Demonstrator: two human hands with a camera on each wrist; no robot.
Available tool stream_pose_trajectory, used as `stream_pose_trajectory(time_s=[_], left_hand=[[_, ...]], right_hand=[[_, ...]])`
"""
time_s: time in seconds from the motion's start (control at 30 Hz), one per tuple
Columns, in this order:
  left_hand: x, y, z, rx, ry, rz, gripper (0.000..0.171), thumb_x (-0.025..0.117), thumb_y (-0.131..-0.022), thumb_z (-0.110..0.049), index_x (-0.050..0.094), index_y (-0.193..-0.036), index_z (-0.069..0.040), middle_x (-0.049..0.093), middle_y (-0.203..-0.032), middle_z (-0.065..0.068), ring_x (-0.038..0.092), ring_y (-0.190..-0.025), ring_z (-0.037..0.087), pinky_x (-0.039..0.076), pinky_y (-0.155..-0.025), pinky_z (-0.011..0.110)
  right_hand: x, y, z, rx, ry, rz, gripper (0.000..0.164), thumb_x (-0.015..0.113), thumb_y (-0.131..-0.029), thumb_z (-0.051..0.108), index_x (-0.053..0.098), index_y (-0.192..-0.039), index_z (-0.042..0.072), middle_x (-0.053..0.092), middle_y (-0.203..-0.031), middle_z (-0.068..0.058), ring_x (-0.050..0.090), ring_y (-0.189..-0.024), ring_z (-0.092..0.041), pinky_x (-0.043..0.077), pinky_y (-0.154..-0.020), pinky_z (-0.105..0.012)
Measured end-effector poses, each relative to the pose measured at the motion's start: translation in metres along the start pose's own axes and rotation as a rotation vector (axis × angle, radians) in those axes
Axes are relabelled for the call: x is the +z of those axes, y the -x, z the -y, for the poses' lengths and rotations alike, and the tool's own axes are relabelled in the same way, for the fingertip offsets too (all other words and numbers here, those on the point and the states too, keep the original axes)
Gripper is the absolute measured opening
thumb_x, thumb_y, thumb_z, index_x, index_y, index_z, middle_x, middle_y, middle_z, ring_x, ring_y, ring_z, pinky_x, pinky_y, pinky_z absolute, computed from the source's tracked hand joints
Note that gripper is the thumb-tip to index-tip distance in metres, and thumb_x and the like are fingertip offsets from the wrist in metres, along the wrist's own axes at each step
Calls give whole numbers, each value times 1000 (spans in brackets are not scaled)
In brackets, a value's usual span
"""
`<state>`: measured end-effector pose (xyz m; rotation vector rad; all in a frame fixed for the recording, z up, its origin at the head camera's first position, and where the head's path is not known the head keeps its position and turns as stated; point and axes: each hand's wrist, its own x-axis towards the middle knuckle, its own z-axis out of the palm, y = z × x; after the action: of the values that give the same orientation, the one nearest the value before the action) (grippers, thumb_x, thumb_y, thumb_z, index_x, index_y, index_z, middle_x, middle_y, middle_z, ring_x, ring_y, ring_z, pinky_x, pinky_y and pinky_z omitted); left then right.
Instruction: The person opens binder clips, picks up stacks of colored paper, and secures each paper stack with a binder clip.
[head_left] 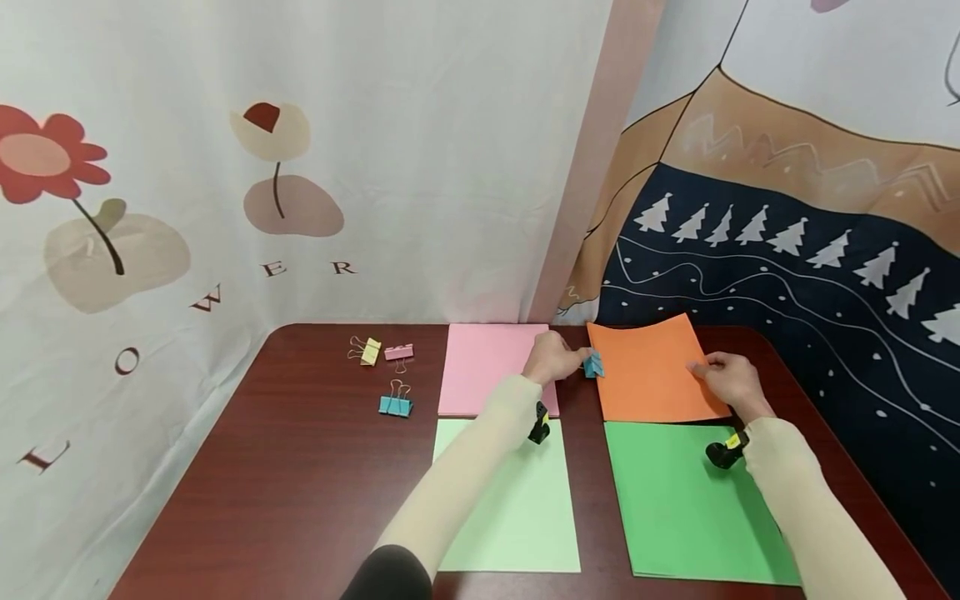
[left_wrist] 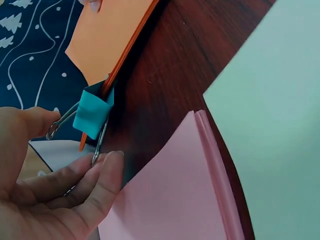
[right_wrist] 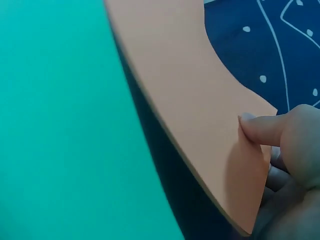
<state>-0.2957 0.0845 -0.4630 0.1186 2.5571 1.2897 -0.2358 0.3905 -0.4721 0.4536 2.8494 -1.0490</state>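
Observation:
A stack of orange paper [head_left: 651,377] lies at the back right of the table, its right side lifted and bowed. On its left edge sits a blue binder clip [left_wrist: 92,114], with the sheets between its jaws. My left hand [head_left: 553,360] has the thumb at one wire handle of this clip and fingertips at the other, as the left wrist view shows. The right hand [head_left: 733,386] pinches the right edge of the orange stack, thumb on top and the other fingers beneath. In the right wrist view the paper [right_wrist: 200,115] curves up toward that thumb.
Pink paper [head_left: 480,375] lies left of the orange stack. Light green paper [head_left: 517,517] and green paper [head_left: 682,508] lie nearer. Further left are a yellow binder clip [head_left: 371,352], a pink binder clip [head_left: 399,352] and another blue binder clip [head_left: 395,406]. Curtains hang behind the table.

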Motion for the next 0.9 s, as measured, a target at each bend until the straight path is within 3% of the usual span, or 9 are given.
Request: stream_pose_trajectory(time_s=[0.1,0.27,0.37,0.63,0.9], left_hand=[[2,-2,1,15,-41,-8,63,72,-95,-42,42,-47,-16,31,-44,-4,36,-39,15,27,-41,26],[4,-5,3,54,-74,-16,61,71,-97,-40,43,-48,-15,31,-45,-4,39,-40,15,28,-41,25],[6,-5,2,66,-90,-27,61,70,-98,-38,44,-49,-14,32,-46,-4,40,-41,15,29,-40,24],[11,-5,-1,97,-196,-51,58,64,-101,-37,47,-50,-14,34,-47,-5,41,-41,13,32,-40,23],[15,-4,0,148,-255,-75,57,62,-102,-35,48,-51,-15,37,-46,-5,44,-41,12,34,-38,21]], right_hand=[[3,-1,0,-26,28,-24,63,56,-104,43,54,-134,-12,61,-121,-31,59,-97,-35,52,-75,-37],[4,0,2,-52,61,-54,56,61,-103,38,58,-126,-13,65,-105,-26,60,-86,-30,48,-63,-28],[6,-1,2,-46,93,-67,54,62,-102,36,58,-125,-14,67,-103,-26,61,-84,-30,49,-62,-28],[8,-2,5,-20,161,-79,56,62,-102,31,52,-135,-13,68,-105,-27,60,-89,-36,52,-73,-42],[11,-4,4,-20,168,-95,53,62,-102,28,52,-138,-10,65,-97,-22,58,-84,-32,48,-68,-35]])
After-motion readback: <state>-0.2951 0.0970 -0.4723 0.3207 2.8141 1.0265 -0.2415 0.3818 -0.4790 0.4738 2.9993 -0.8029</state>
